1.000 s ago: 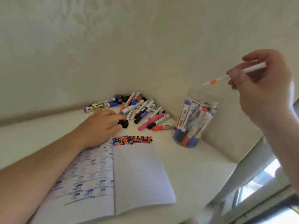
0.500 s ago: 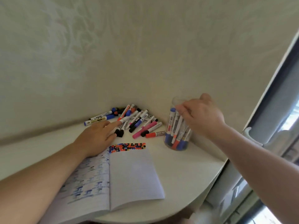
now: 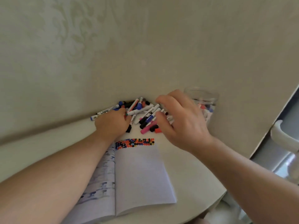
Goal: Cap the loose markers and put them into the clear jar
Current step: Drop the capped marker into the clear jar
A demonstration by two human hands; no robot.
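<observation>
The notebook [image 3: 139, 178] lies open at the near middle of the table [image 3: 194, 175], a band of coloured dots along the far edge of its right page; the left forearm crosses its left page. Beyond it the left hand [image 3: 113, 123] rests palm down on the left end of the marker pile [image 3: 144, 113], which lies against the wall [image 3: 145, 46]. Its fingers curl into the pile, but whether they grip a marker cannot be told. To the right, the right hand [image 3: 179, 120] hovers over the pile's right end, fingers spread and loosely bent, holding nothing, and hides several markers. Just right of it the jar [image 3: 203, 104] stands upright by the wall, partly screened by the hand, with markers inside. A white handle [image 3: 281, 135] shows at far right. Half a second ago the right hand was at the jar's mouth; it has since come left over the pile, while the left hand has stayed put.
</observation>
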